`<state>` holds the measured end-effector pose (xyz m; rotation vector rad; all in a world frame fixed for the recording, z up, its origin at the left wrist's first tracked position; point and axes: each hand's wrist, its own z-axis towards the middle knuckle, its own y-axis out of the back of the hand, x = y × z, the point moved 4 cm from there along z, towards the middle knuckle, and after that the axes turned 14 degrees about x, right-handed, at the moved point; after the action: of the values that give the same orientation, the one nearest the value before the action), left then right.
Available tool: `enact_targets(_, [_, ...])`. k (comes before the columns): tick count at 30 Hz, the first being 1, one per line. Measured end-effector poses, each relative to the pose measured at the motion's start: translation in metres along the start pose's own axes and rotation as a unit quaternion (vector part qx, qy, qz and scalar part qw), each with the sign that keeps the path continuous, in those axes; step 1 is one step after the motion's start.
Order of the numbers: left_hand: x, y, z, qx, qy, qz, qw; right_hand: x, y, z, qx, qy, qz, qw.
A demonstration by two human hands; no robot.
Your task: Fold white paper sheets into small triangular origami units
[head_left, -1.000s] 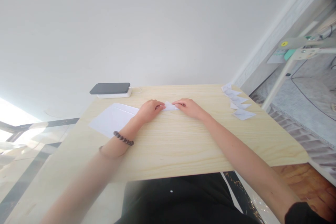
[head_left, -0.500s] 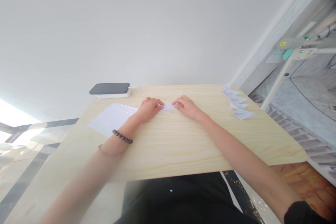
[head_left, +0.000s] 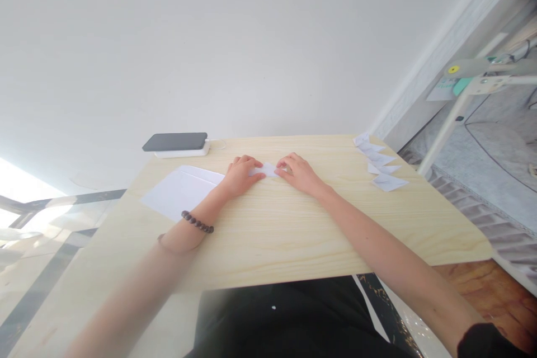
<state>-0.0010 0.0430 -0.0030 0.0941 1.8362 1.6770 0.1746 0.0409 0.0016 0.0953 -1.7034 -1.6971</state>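
A small folded piece of white paper (head_left: 268,169) lies on the wooden table between my two hands. My left hand (head_left: 243,174) grips its left end, with the thumb at the near edge and the fingers at the far side. At the other end, my right hand (head_left: 297,172) pinches the paper between thumb and fingertips. Parts of both ends are hidden under my fingers. Beside my left wrist rest flat white paper sheets (head_left: 178,193), partly covered by the forearm.
Several folded white paper pieces (head_left: 389,182) stand in a row at the table's right side. A dark phone (head_left: 176,141) lies on a white block (head_left: 182,152) at the back left, with a cable. Behind the table (head_left: 272,235) rises a white wall (head_left: 260,56).
My left hand has spread its thumb from its fingers and now spans the paper's left end. My right fingers have shifted slightly on the right end. The paper stays in place.
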Motion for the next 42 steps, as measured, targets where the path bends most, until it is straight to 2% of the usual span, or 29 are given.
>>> enact_targets(5, [0.002, -0.001, 0.001, -0.020, 0.026, -0.022, 0.999, -0.002, -0.003, 0.001, 0.003, -0.002, 0.017, 1.000])
enact_targets(12, [0.002, 0.001, 0.001, -0.023, 0.037, -0.065, 0.997, 0.003, -0.003, 0.001, 0.004, 0.043, 0.049, 0.998])
enact_targets(18, [-0.002, 0.005, 0.000, -0.027, -0.024, -0.131, 0.991, 0.016, 0.001, -0.001, -0.029, 0.081, 0.119, 0.989])
enact_targets(23, [-0.003, 0.006, -0.003, -0.036, -0.039, -0.273, 0.960, 0.017, 0.005, -0.002, -0.092, 0.049, 0.177, 0.979])
enact_targets(29, [0.001, 0.009, -0.004, -0.083, -0.009, -0.313, 0.946, 0.004, 0.000, 0.000, -0.101, -0.023, 0.291, 0.951])
enact_targets(33, [-0.003, 0.009, -0.004, -0.073, -0.036, -0.362, 0.928, 0.004, 0.000, 0.001, -0.099, 0.002, 0.322, 0.942])
enact_targets(37, [-0.008, 0.010, -0.004, -0.066, -0.074, -0.420, 0.902, 0.011, 0.002, 0.001, -0.090, 0.043, 0.306, 0.947])
enact_targets(42, [-0.003, 0.010, -0.004, -0.079, -0.047, -0.467, 0.880, 0.015, 0.005, -0.001, -0.089, 0.058, 0.291, 0.951])
